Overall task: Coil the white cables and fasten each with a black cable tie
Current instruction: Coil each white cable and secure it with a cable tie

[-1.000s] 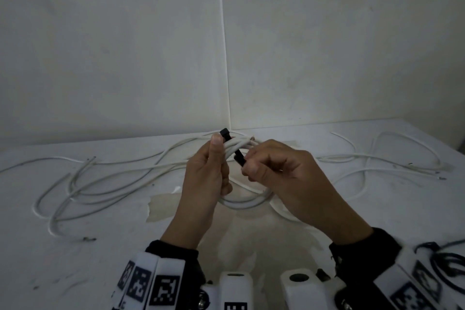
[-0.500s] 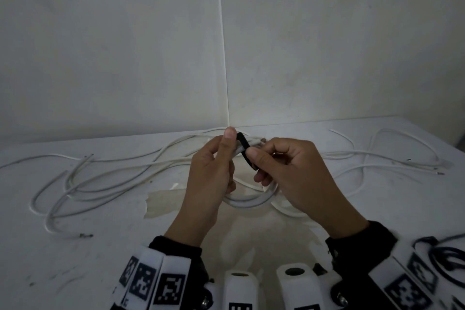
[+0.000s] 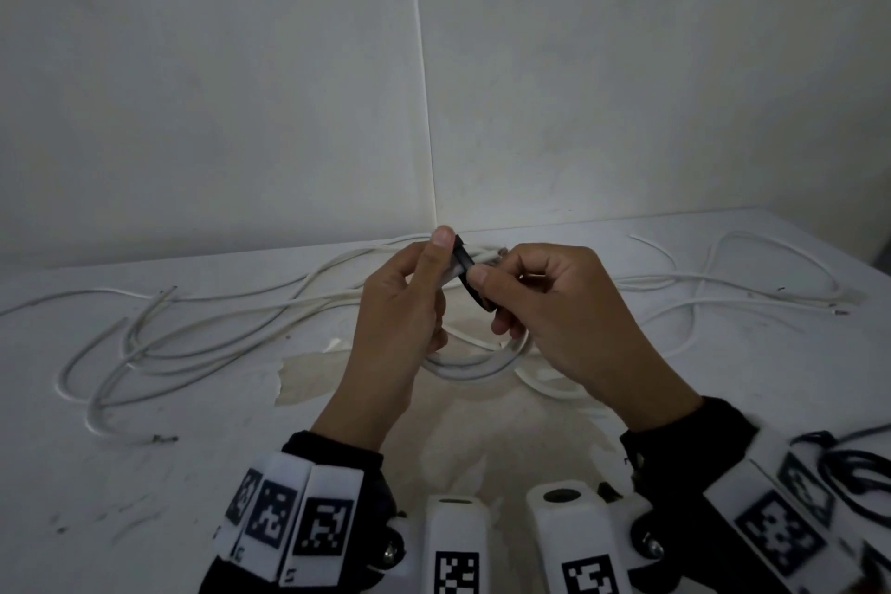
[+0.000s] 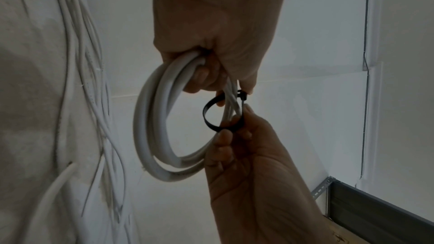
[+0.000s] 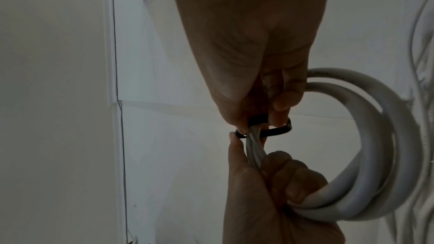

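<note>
While the left hand (image 3: 400,318) grips the coiled white cable (image 4: 152,133) in its curled fingers, thumb pressed at the top of the bundle, the right hand (image 3: 554,318) pinches the black cable tie (image 4: 207,116) just beside that thumb. The tie forms a loose loop around the gathered strands between the two hands. Beyond and to both sides of the hands, loose white cables (image 3: 202,328) sprawl over the desk (image 3: 144,497).

Coil (image 3: 475,364) held above table (image 3: 144,473), between hands; loose cables (image 3: 193,333) left, right, behind.
</note>
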